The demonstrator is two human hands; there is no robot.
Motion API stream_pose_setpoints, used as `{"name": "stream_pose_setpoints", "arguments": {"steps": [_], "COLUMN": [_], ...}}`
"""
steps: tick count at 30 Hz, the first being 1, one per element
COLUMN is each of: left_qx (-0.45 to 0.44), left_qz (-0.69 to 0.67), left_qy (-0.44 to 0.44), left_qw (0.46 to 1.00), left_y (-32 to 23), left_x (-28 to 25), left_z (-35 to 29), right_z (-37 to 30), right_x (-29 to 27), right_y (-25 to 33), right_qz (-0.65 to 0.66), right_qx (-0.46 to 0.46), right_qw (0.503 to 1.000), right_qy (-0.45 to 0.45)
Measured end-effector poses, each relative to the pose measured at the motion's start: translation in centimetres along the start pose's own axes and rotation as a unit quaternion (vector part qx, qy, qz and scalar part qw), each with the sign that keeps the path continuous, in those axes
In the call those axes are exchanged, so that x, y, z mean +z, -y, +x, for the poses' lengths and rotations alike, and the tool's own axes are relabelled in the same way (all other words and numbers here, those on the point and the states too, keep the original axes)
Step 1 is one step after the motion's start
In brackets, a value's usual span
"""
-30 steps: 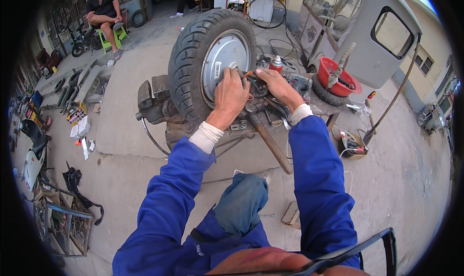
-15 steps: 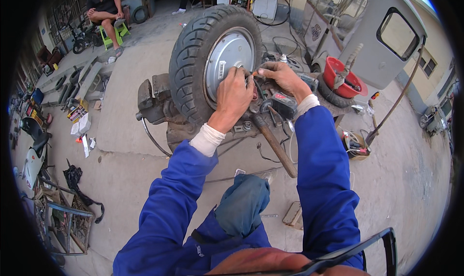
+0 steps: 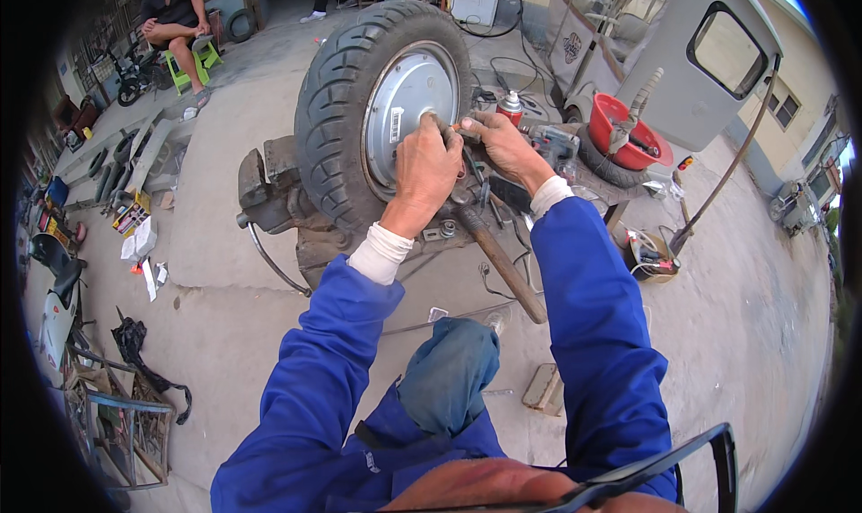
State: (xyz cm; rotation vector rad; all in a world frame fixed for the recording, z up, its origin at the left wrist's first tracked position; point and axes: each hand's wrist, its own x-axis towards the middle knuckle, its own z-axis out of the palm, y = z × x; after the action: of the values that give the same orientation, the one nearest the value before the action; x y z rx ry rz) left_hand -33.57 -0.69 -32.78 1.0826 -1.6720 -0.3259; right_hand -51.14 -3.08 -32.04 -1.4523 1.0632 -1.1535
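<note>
Both hands work at the hub [image 3: 409,109] of the wheel [image 3: 359,109], which stands clamped in the vise [image 3: 269,190]. The left hand [image 3: 426,167] is closed around the axle; the right hand [image 3: 503,145] pinches something small beside it, what I cannot tell. The wheel is not yet freed, so the work seems midway.

Wheel [image 3: 382,109] on stand, bowl [image 3: 624,131] to right, spray can [image 3: 510,107] between.

Wheel [image 3: 377,118] stands upright, blocking 11 to 12 o'clock of the left hand [image 3: 429,167]. Right hand [image 3: 505,147] sits just beside it at 3 o'clock; narrow gap between them, crowded by metal parts. Wooden handle [image 3: 503,266] slants across at 5 o'clock. Spray can [image 3: 510,107] and red basin [image 3: 624,131] close off 1 to 2 o'clock. Vise [image 3: 265,190] at 8 o'clock. Open concrete floor [image 3: 215,136] at 9 to 10 o'clock.
</note>
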Motion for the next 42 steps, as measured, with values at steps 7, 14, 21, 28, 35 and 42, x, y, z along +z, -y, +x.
{"name": "stream_pose_setpoints", "arguments": {"steps": [7, 14, 21, 28, 35, 42], "left_qx": [-0.034, -0.036, -0.01, 0.021, 0.069, 0.089], "left_qz": [-0.049, -0.076, -0.044, 0.013, 0.036, 0.063], "left_qy": [-0.013, 0.0, -0.011, -0.012, 0.007, 0.005], "left_qw": [0.998, 0.996, 0.999, 1.0, 0.997, 0.994], "left_y": [1.0, 1.9, 1.3, 1.3, 0.0, 0.4], "left_x": [0.2, -0.1, 0.4, 0.1, -1.4, -1.1], "left_z": [-1.5, -2.3, -2.0, -1.9, -0.8, -0.2], "right_z": [-0.1, -1.2, -0.7, -0.5, -0.1, 0.3], "right_x": [-0.1, 1.0, 0.6, 1.2, 0.0, -0.6], "right_y": [-1.1, -0.1, -1.3, -1.1, -2.1, -2.2], "right_qz": [0.15, 0.2, 0.137, 0.203, 0.208, 0.172], "right_qx": [0.067, 0.045, 0.03, 0.052, 0.023, 0.041], "right_qw": [0.986, 0.977, 0.99, 0.977, 0.978, 0.984], "right_qy": [-0.019, -0.053, -0.027, -0.038, -0.007, 0.015]}}
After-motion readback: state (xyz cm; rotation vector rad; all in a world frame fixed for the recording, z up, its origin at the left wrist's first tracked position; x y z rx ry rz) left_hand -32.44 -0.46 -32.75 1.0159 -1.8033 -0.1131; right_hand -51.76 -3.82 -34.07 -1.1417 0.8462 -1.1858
